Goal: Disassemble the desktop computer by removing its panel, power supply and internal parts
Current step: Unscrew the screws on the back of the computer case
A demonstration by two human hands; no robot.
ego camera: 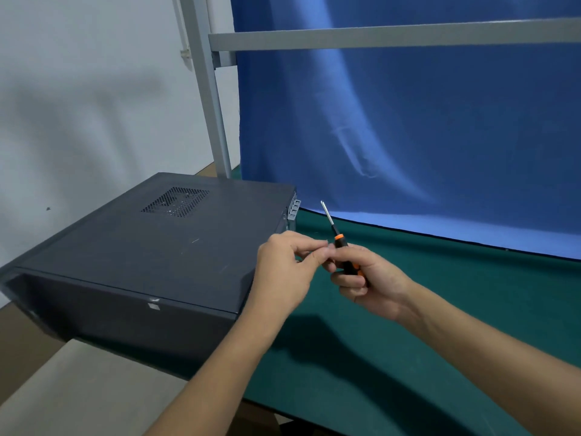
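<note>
Gripping screwdriver (341,247) in right hand (367,284); left hand (283,269) pinched beside it, contents unclear

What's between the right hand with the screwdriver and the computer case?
In the head view, the left hand lies between the right hand, which grips the screwdriver, and the computer case.

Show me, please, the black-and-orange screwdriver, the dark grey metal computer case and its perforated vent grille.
black-and-orange screwdriver (340,242), head view, black handle below the orange collar.
dark grey metal computer case (125,256), head view, flat top panel.
perforated vent grille (176,201), head view, middle holes.
</note>
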